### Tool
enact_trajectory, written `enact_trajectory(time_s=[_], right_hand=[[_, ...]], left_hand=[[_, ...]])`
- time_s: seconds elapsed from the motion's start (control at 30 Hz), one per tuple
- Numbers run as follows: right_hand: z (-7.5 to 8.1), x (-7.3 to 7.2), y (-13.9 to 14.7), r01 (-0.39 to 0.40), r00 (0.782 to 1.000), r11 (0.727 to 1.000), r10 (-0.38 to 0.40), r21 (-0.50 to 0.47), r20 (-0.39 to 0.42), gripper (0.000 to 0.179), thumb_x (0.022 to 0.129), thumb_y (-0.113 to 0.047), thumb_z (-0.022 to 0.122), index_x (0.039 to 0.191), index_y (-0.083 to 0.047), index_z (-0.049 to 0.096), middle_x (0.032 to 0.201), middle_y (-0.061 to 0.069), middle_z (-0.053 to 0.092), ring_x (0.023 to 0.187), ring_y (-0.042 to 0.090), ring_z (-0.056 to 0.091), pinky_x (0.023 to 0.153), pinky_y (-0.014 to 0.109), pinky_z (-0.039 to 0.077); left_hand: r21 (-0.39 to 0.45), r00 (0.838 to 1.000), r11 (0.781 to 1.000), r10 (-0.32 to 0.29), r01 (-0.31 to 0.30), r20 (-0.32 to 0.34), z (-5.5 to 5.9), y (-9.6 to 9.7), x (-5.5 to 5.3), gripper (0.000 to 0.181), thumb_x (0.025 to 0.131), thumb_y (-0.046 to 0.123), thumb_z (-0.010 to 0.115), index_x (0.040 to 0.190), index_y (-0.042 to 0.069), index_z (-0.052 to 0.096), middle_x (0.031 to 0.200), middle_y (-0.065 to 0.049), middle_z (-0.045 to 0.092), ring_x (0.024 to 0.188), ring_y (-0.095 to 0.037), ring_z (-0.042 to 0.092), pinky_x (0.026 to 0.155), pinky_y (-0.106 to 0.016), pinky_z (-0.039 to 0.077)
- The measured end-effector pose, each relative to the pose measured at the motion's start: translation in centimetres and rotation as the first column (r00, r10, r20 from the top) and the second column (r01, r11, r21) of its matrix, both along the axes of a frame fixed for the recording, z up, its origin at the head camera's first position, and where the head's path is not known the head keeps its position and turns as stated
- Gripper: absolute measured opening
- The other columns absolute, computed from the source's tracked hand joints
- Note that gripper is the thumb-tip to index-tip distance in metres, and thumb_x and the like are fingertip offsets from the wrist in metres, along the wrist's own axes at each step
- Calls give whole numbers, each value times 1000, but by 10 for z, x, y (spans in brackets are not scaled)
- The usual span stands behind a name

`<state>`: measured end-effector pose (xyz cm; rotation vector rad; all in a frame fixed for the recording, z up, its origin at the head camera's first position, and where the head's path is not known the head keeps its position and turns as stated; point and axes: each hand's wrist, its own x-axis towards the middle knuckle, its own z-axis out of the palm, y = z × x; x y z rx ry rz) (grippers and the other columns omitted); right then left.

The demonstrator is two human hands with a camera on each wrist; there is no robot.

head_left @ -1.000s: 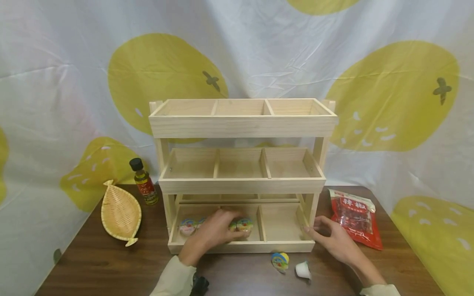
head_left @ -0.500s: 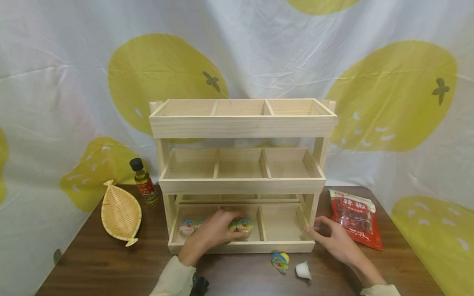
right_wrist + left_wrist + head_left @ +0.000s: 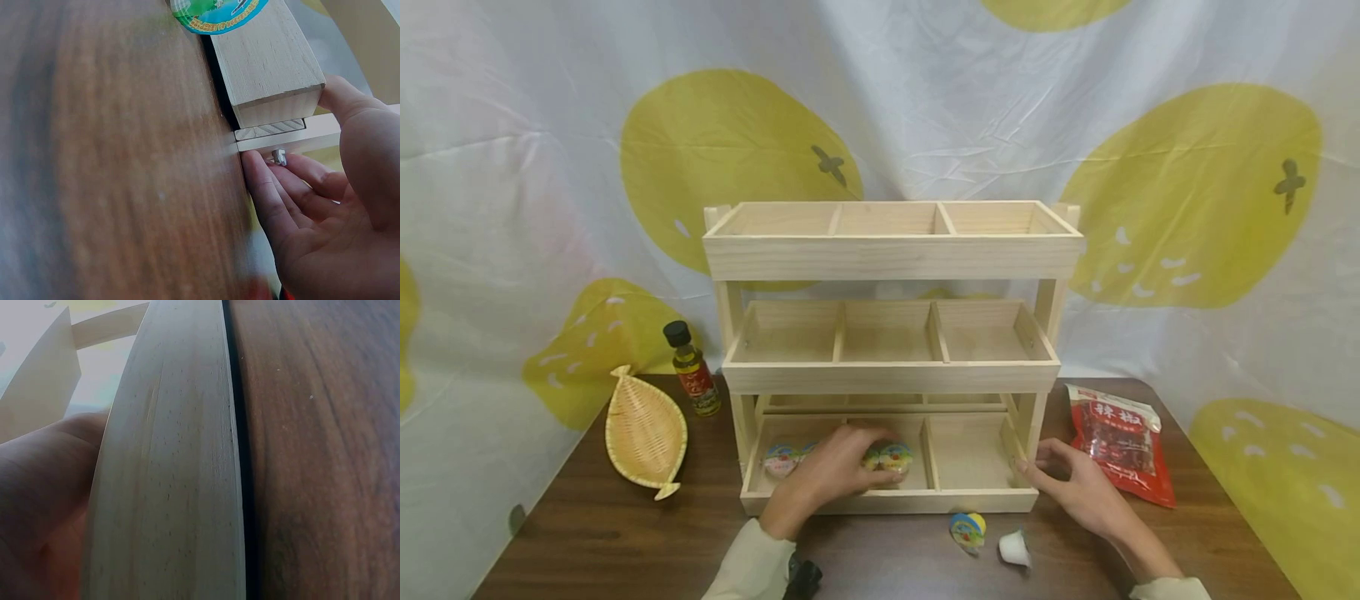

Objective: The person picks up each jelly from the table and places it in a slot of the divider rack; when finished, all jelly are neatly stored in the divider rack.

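Observation:
A three-tier wooden shelf (image 3: 895,377) stands on the table, each tier split into compartments. My left hand (image 3: 835,471) reaches over the front board of the bottom tier, its thumb in front of a jelly cup (image 3: 895,457) with a printed lid and its fingers curled behind; other fingertips are hidden. More jelly cups (image 3: 781,460) sit at the left of that tier. In the right wrist view, my right hand (image 3: 325,219) pinches the tier's right end board, thumb inside, fingers outside by a metal bolt (image 3: 279,157). Two jelly cups (image 3: 967,530) lie on the table in front.
On the left are a woven boat-shaped basket (image 3: 646,429) and a dark-capped bottle (image 3: 692,368) with a red label. A red bag of dried chillies (image 3: 1122,446) lies right of the shelf, close to my right hand. A patterned curtain (image 3: 955,100) hangs behind.

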<state>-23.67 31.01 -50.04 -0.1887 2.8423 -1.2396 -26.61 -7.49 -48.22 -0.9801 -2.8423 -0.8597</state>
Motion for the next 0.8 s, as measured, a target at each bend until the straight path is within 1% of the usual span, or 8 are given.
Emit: enact_trajectory(time_s=[0.23,0.47,0.63,0.7,0.8], right_hand=[[0,1,0,-10,1000,1000,10,-24,-7,36,102,-42,74,123,-12,72,117,3,80,114,21,74,92,32,57],[0,1,0,-16,1000,1000,16,-21,-15,35,103,-42,74,122,-13,72,117,2,80,114,21,75,90,30,58],[-1,1,0,-21,1000,999,20,-30,-19,34,103,-41,74,122,-13,72,117,3,80,114,22,75,89,29,58],[0,1,0,-24,1000,999,23,-33,-20,35,103,-40,74,122,-12,72,117,3,80,114,22,75,89,29,58],[0,1,0,-23,1000,999,22,-30,-20,35,103,-41,74,122,-12,72,117,3,80,114,23,75,90,30,58]], left_hand=[[-3,1000,1000,11,-11,20,1,-1,2,51,94,41,85,134,12,74,124,-2,80,109,-17,76,99,-37,63],[-5,1000,1000,11,-11,15,1,-1,2,52,94,41,85,134,12,73,123,-2,80,107,-17,76,98,-37,63],[-4,1000,1000,11,-11,11,1,-1,3,57,93,43,86,136,9,71,124,-5,80,106,-19,76,97,-40,63],[-4,1000,1000,10,-10,4,2,-1,3,60,93,43,85,138,6,69,127,-8,79,109,-23,76,99,-43,63],[-10,1000,1000,15,-15,-15,5,1,5,60,97,42,82,141,5,67,133,-12,77,119,-28,75,107,-46,60]])
